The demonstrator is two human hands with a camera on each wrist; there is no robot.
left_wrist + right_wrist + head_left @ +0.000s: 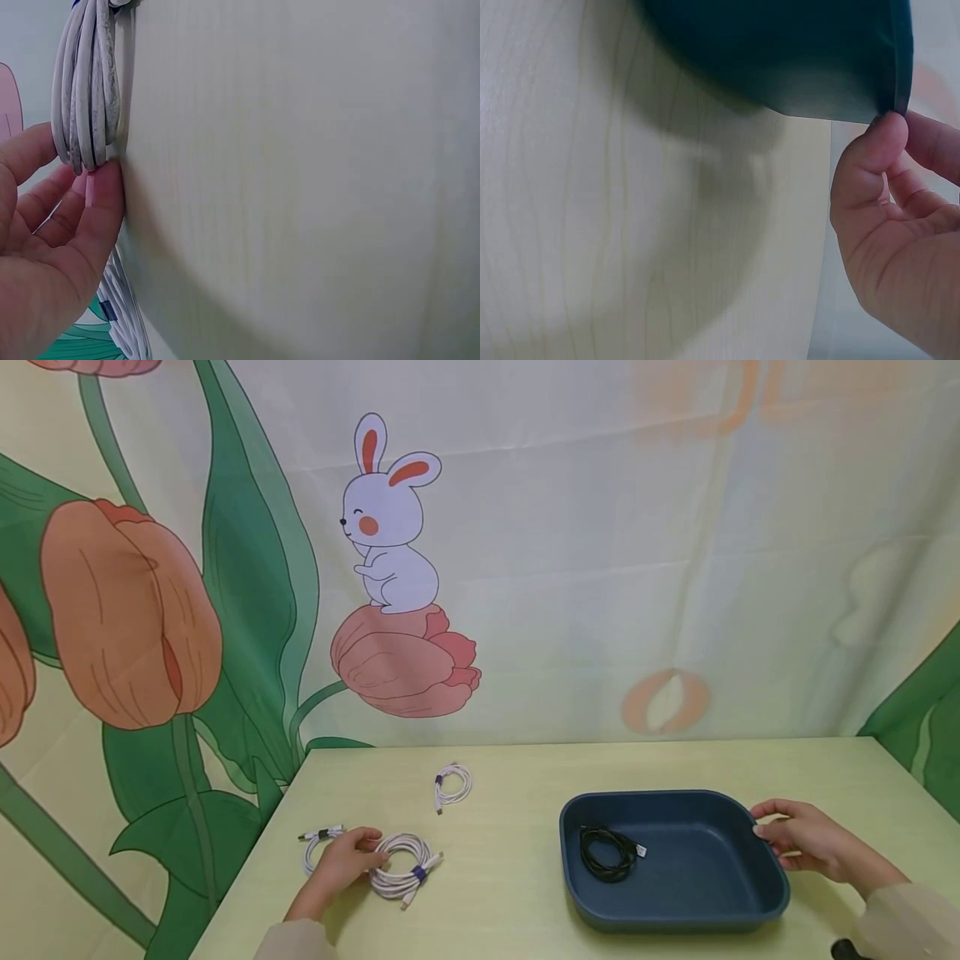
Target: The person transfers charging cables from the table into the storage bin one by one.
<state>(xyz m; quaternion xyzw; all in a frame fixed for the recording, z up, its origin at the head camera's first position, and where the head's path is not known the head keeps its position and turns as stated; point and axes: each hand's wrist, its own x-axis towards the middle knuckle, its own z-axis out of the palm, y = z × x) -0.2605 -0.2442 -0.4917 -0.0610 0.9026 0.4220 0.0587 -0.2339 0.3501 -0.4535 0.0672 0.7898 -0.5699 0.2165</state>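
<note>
A thick coiled white cable (pixel 397 867) with a dark blue strap lies on the table; its loops show up close in the left wrist view. My left hand (pixel 347 864) pinches the coil's left edge between thumb and fingers. On the right, a dark blue bin (pixel 675 906) holds a coiled black cable (pixel 606 858) in its left part. My right hand (pixel 813 843) grips the bin's right rim, thumb against one side and fingers on the other, as the right wrist view shows.
Another white cable (pixel 311 853) lies left of my left hand, partly hidden by it. Farther back is a small white cable coil (pixel 454 785). The pale wooden table (pixel 510 810) ends at a printed curtain (pixel 540 610). A black object (pixel 843 950) shows by the right sleeve.
</note>
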